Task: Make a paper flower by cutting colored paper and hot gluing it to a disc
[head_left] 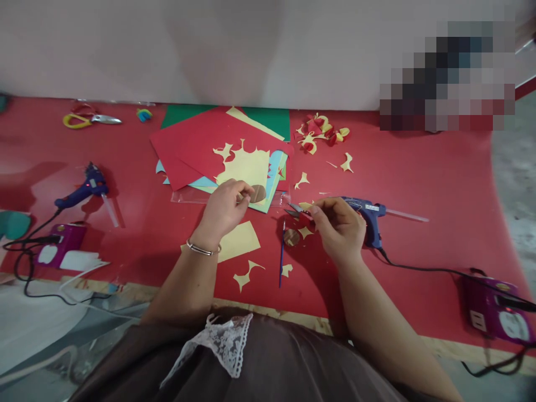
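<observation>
My left hand (pixel 226 207) is closed in a pinch on a small brown round piece (pixel 256 194), held over the cut yellow paper (pixel 245 167) on a stack of coloured sheets (pixel 209 139). My right hand (pixel 339 226) is closed round a small pair of scissors (pixel 295 210) whose blades point left, with a yellow scrap (pixel 305 206) at its fingertips. A blue glue gun (pixel 368 215) lies just behind the right hand. Below lie a second brown round piece (pixel 292 237), a thin blue pen (pixel 281 257) and yellow offcuts (pixel 247 273).
A second blue glue gun (pixel 86 187) lies at the left, near a purple power strip (pixel 62 243). Another purple power strip (pixel 498 307) sits at the right edge. Yellow-handled scissors (pixel 86 119) and folded red-yellow paper pieces (pixel 320 131) lie at the back of the red table (pixel 419 178).
</observation>
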`<state>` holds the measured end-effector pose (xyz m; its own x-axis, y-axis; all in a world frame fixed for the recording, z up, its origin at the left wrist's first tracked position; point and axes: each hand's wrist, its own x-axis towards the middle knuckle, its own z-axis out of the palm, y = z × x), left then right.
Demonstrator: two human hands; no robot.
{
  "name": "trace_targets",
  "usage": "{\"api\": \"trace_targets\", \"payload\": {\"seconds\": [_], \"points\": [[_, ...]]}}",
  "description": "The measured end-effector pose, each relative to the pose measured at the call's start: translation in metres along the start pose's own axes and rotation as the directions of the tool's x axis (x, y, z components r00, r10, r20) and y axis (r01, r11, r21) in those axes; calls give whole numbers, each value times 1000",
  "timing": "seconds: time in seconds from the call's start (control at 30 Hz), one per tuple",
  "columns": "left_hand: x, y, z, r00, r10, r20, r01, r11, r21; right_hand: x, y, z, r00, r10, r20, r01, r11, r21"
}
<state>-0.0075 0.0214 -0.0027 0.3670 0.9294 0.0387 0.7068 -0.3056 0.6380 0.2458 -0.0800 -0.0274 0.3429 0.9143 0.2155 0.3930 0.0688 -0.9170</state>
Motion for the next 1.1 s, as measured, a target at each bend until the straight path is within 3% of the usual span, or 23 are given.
{"api": "trace_targets", "payload": {"seconds": [0.13,0.33,0.43,0.5,0.57,0.63,0.77,0.83,1.1], "points": [[6,-9,13,991,4,-130,6,998,69,0,0,-1,1000,-14,-24,13,1000,-28],[8,-15,29,995,-30,-91,33,999,34,2,-3,-2,999,-35,-18,34,998,-52],[9,-15,27,989,-109,-96,92,982,-166,3,-5,-2,998,-48,-33,45,996,-74],[10,-14,25,986,-150,-77,113,925,-362,3,-7,-1,998,-53,-38,51,996,-71],[11,-10,22,988,-147,-49,103,858,-503,3,-8,-1,998,-52,-41,49,997,-65],[10,-7,19,994,-102,30,102,833,-543,3,-7,-2,998,-45,-44,43,997,-60],[3,1,15,965,10,261,103,904,-415,3,-5,-2,999,-37,-38,35,998,-52],[0,4,14,951,26,309,79,944,-321,3,-5,-3,999,-33,-38,30,998,-63],[0,8,9,970,67,234,-37,990,-133,6,-9,-3,999,-53,-10,51,987,-150]]}}
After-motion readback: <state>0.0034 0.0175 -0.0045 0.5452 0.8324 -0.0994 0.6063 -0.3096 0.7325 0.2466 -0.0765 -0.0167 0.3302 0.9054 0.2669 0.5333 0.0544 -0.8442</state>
